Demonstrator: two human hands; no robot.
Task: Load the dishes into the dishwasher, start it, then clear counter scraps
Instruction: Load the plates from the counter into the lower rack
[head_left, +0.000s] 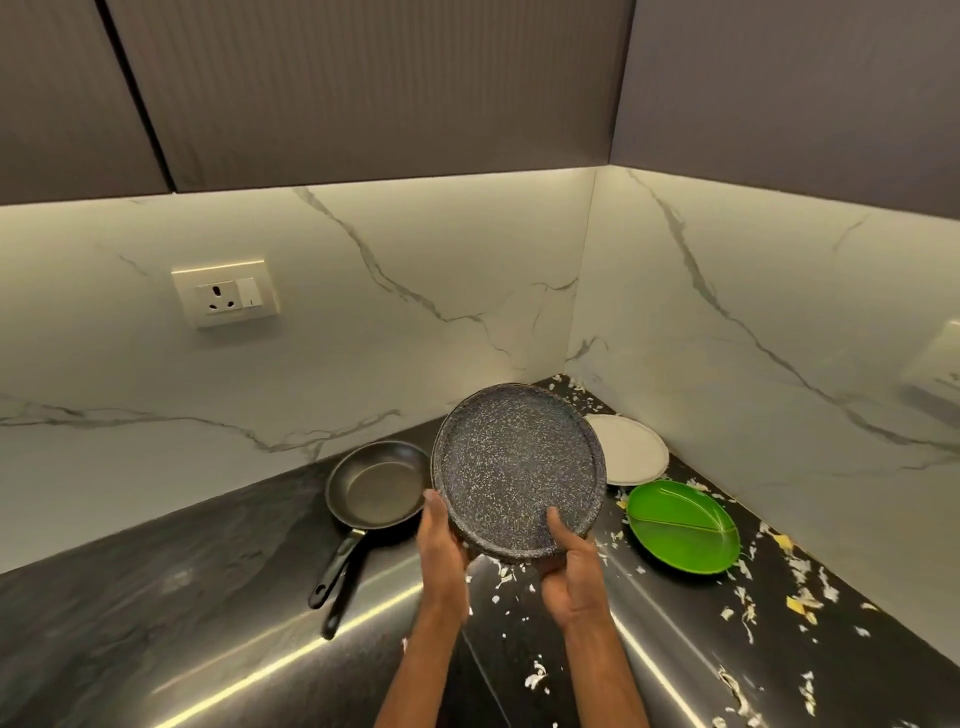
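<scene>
A dark speckled round plate (514, 467) is tilted up above the black counter (156, 623), its face toward me. My left hand (441, 551) grips its lower left rim. My right hand (571, 566) grips the lower right rim, thumb on the plate's face. A black frying pan (376, 486) sits on the counter to the left of the plate, handle pointing toward me. Behind the held plate lies a white plate (631, 449), and a green divided plate (683, 525) lies to the right. White and yellow scraps (795, 587) litter the counter's right side.
Marble walls meet in a corner (582, 332) behind the dishes. A wall socket (226, 299) is at the left, and dark upper cabinets (363, 88) hang overhead. More scraps (535, 675) lie near my right forearm. No dishwasher is in view.
</scene>
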